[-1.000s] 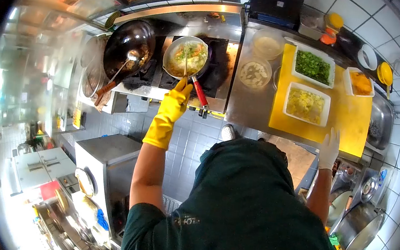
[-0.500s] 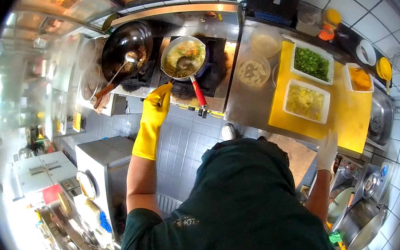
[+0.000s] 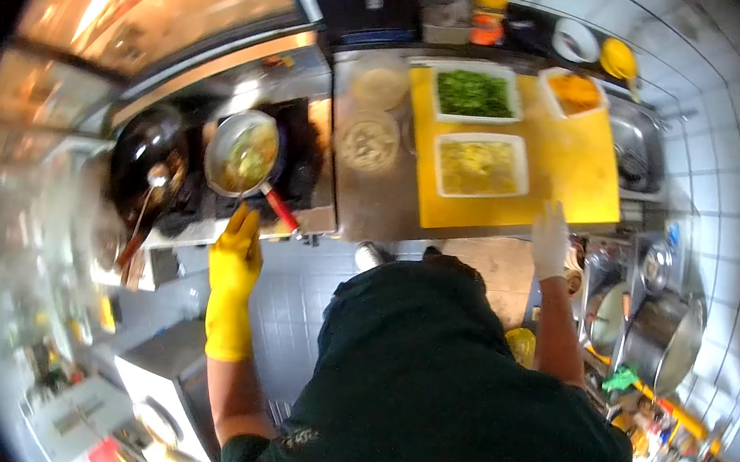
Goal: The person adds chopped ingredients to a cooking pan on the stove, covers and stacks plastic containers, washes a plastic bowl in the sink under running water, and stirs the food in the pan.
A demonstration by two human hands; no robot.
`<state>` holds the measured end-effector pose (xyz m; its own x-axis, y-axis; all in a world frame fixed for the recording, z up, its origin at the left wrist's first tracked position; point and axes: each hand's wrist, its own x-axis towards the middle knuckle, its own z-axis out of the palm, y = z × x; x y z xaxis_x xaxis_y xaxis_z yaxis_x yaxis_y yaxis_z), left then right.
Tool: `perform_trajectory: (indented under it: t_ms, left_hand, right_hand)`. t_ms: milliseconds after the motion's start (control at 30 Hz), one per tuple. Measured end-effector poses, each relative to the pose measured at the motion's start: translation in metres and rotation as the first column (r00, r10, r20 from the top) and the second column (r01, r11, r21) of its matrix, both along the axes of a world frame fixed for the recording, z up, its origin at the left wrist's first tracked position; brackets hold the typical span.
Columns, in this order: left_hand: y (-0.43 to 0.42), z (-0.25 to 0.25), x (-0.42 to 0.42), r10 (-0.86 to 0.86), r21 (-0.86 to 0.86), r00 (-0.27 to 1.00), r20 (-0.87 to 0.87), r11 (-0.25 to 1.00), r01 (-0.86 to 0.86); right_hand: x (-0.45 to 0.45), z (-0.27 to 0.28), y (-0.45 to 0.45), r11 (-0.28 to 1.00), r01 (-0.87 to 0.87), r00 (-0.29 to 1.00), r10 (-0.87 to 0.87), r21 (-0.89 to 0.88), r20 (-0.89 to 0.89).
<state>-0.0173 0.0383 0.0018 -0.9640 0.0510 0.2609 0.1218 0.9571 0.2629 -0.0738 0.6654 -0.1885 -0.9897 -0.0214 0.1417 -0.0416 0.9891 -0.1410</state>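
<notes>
My left hand point(image 3: 238, 248), in a long yellow rubber glove, is at the stove's front edge, just below a frying pan point(image 3: 214, 157) with a red handle. Its fingers are drawn together; blur hides what they may hold. Inside the pan is a mix of green and yellow food point(image 3: 253, 156). My right hand point(image 3: 550, 242) wears a white glove and is at the front edge of a yellow cutting board point(image 3: 577, 177), fingers stretched out, holding nothing. On the board, nearest that hand, is a white tray point(image 3: 520, 177) of chopped yellowish food.
A black wok point(image 3: 140, 127) with a ladle point(image 3: 157, 175) stands left of the pan. Trays of chopped greens point(image 3: 472, 93) and orange food point(image 3: 575, 94) are farther back. Two round containers point(image 3: 369, 142) sit between stove and board. A sink point(image 3: 639, 152) and large pot point(image 3: 664, 337) are at right.
The view has turned, so stove and board appear farther left. My left hand's fingertips are a little farther below the pan's rim. My right hand stays by the board's front edge.
</notes>
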Motion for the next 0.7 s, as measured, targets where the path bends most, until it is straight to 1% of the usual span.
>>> perform_trajectory:
  t_ms: [33,100,200,233,267,300,333,367,433,467,500,533,567,633,667,700]
  left_hand:
    - [0.001,-0.003,0.003,-0.019,-0.006,1.000,0.006,1.000,0.019]
    - [0.001,-0.018,0.000,0.004,0.029,0.999,0.050,1.000,-0.006]
    - [-0.016,-0.060,-0.011,0.093,-0.027,0.989,0.119,0.996,-0.090]
    - [-0.024,-0.073,-0.010,0.090,-0.049,0.980,0.178,0.995,-0.083]
    - [-0.022,-0.084,-0.009,0.068,-0.046,0.986,0.155,0.997,-0.062]
    - [-0.017,-0.088,-0.009,0.042,-0.044,0.991,0.129,0.998,-0.036]
    - [-0.005,-0.082,-0.013,0.046,0.016,0.981,0.186,0.999,-0.050]
    - [0.007,-0.072,-0.013,0.082,-0.055,0.962,0.262,0.996,-0.070]
    - [0.019,-0.071,-0.015,0.018,-0.106,0.990,0.138,0.994,-0.004]
    - [0.026,-0.065,-0.015,0.091,0.039,0.947,0.308,0.993,-0.108]
    - [0.037,-0.048,-0.017,0.136,0.160,0.869,0.475,0.958,-0.238]
    - [0.040,-0.040,-0.021,0.117,0.133,0.844,0.524,0.967,-0.216]
    - [0.036,-0.047,-0.017,0.063,0.006,0.944,0.325,0.998,-0.068]
    - [0.043,-0.036,-0.027,0.014,-0.150,0.990,0.141,0.989,0.008]
    - [0.050,-0.028,-0.036,0.065,-0.143,0.983,0.170,0.989,-0.040]
    - [0.060,-0.017,-0.050,0.028,-0.149,0.992,0.120,0.989,-0.010]
  right_hand:
    - [-0.002,0.010,-0.006,0.998,0.030,1.000,-0.029,-0.048,0.004]
    - [-0.007,0.042,-0.029,0.985,0.067,0.998,-0.065,-0.159,0.018]
    - [-0.017,0.063,-0.049,0.950,0.133,0.990,-0.117,-0.281,0.075]
    - [-0.020,0.069,-0.052,0.949,0.116,0.993,-0.105,-0.294,0.052]
    - [-0.024,0.075,-0.054,0.946,0.098,0.995,-0.095,-0.308,0.025]
    - [-0.028,0.079,-0.055,0.943,0.082,0.996,-0.089,-0.322,-0.006]
    - [-0.034,0.080,-0.054,0.941,0.090,0.995,-0.100,-0.325,-0.013]
    - [-0.038,0.080,-0.052,0.939,0.100,0.993,-0.113,-0.329,-0.020]
    - [-0.043,0.084,-0.048,0.931,0.123,0.990,-0.140,-0.343,-0.026]
    - [-0.044,0.087,-0.045,0.927,0.127,0.989,-0.147,-0.352,-0.030]
    - [-0.047,0.090,-0.043,0.923,0.127,0.988,-0.149,-0.364,-0.033]
    - [-0.049,0.088,-0.039,0.924,0.135,0.988,-0.155,-0.359,-0.028]
    - [-0.051,0.086,-0.032,0.924,0.139,0.987,-0.158,-0.357,-0.025]
    - [-0.063,0.081,-0.024,0.922,0.144,0.986,-0.165,-0.359,-0.029]
    - [-0.066,0.078,-0.018,0.922,0.145,0.985,-0.167,-0.358,-0.031]
    - [-0.068,0.077,-0.014,0.924,0.147,0.986,-0.167,-0.353,-0.027]
